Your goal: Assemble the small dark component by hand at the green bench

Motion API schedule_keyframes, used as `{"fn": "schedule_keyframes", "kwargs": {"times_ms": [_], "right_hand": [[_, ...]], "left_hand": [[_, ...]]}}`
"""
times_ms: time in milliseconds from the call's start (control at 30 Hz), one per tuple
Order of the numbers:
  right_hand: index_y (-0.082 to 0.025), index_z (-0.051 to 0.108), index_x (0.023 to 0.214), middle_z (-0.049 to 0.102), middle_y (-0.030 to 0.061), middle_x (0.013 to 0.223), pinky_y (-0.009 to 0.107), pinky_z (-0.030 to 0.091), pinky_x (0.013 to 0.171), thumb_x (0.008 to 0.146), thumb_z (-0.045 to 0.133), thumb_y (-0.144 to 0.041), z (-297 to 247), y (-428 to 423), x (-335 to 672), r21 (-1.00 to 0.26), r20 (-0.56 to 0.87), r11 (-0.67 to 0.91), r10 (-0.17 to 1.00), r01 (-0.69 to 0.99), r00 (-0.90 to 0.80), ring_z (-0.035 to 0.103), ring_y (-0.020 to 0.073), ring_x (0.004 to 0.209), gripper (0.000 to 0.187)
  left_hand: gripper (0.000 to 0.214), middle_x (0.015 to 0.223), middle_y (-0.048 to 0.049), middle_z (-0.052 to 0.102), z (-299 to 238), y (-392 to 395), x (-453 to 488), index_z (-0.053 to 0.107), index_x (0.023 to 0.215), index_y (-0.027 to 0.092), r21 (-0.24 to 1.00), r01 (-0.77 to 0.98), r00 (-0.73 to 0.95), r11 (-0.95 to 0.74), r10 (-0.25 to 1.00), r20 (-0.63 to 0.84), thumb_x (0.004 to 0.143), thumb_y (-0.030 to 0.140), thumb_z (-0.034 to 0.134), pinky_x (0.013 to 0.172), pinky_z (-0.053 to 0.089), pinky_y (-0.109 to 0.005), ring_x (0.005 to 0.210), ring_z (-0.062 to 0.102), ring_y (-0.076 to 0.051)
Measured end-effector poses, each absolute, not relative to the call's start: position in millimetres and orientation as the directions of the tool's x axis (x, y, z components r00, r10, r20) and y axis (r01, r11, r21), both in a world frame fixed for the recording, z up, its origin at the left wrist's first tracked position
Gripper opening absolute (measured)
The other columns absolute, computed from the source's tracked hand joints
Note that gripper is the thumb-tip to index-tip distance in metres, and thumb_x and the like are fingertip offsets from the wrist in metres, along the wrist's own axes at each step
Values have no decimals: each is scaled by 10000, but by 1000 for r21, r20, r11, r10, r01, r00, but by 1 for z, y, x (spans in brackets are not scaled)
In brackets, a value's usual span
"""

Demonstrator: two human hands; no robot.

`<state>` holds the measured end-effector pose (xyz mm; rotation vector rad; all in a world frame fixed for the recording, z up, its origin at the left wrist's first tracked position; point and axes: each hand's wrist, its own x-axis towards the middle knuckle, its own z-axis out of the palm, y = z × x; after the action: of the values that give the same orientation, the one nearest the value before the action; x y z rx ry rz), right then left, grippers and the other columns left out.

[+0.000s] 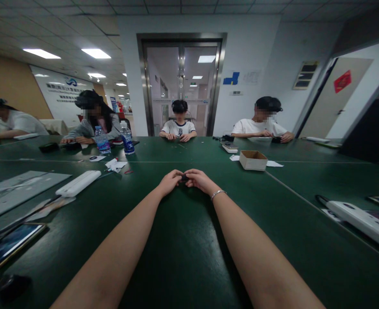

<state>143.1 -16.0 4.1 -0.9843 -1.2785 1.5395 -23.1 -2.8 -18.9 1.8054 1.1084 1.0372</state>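
Observation:
My left hand [170, 181] and my right hand [199, 179] meet over the middle of a dark green table [189, 257]. Both have their fingers curled round a small dark object [184, 177] held between them; what it is I cannot make out. A thin bracelet sits on my right wrist [218, 193]. Both forearms stretch out from the near edge.
A small cardboard box [253, 159] stands to the right, a white power strip [363, 219] further right, another white strip [78, 183] to the left. Two water bottles [127, 138] stand far left, a phone [9, 244] near left. Several people sit round the table's far side.

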Motion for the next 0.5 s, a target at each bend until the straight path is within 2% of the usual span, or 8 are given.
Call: {"fn": "schedule_keyframes", "kwargs": {"times_ms": [100,233,367,500], "right_hand": [[-115,552,888,612,23,615,169,521,453,852,499,-33,4,-16,143,-985,-40,-88,951,-145,-307,601,92,458,105],[-118,550,892,607,20,608,175,520,452,849,510,-43,4,-16,143,-985,-37,-85,953,-149,-301,601,96,456,95],[-117,544,897,608,22,616,175,519,454,854,490,-39,5,-17,143,-985,-35,-84,952,-150,-303,599,95,454,104],[-112,541,905,602,25,605,176,514,453,860,480,-34,7,-19,143,-986,-43,-88,956,-145,-292,602,100,461,109]], "left_hand": [[252,729,-10,574,-18,-4,-24,569,962,159,891,319,293,-322,928,231,795,288,431,567,400,-232,566,490,-99],[254,817,-21,596,-17,-5,-24,579,967,171,870,346,279,-351,924,261,801,322,459,582,413,-234,583,501,-96],[285,734,-11,574,-19,-4,-24,578,972,165,851,372,290,-371,917,273,837,353,411,577,416,-238,570,501,-101],[266,855,-30,596,-20,-3,-24,571,968,162,869,332,293,-366,916,274,812,352,472,591,425,-240,590,507,-92]]}}
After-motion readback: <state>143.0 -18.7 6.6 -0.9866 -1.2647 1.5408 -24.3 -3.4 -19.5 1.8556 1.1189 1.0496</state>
